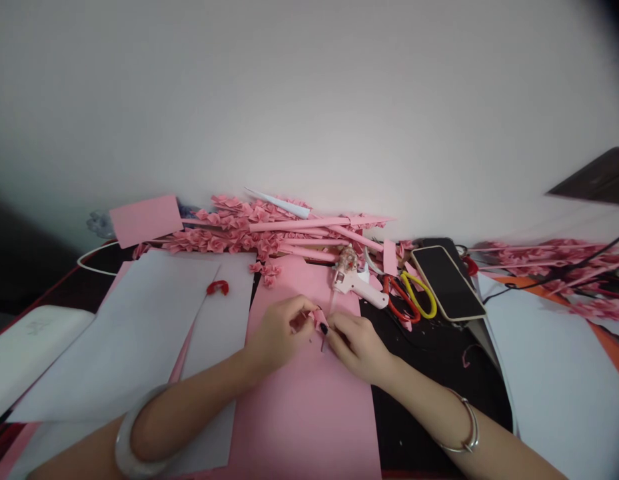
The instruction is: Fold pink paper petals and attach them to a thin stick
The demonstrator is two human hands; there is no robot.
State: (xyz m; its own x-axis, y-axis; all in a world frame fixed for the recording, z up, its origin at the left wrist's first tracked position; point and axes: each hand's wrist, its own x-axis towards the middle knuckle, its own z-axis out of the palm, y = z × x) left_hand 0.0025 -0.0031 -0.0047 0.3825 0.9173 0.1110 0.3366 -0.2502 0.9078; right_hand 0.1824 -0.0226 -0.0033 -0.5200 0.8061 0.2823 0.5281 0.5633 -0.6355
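Above a pink sheet (pixel 304 413) both hands meet at a small curled piece of pink paper (pixel 318 319). My left hand (pixel 282 333) pinches that piece between thumb and fingers. From the other side my right hand (pixel 356 343) is closed, its fingertips at the paper and around a thin pale rod (pixel 333 301) that slants between the hands. How much of the paper the right fingers grip is hidden. Just beyond lies a white glue gun (pixel 359 285), its nozzle end crusted. Small folded pink paper flowers (pixel 270 273) rest at the sheet's far edge.
Scissors (pixel 408 298) with red and yellow handles and a phone (pixel 449 283) lie to the right. Pink paper-flower stems (pixel 229 233) are heaped along the wall. White sheets (pixel 134 320) cover the left, with a red curled item (pixel 218 287); more white paper (pixel 559 373) lies right.
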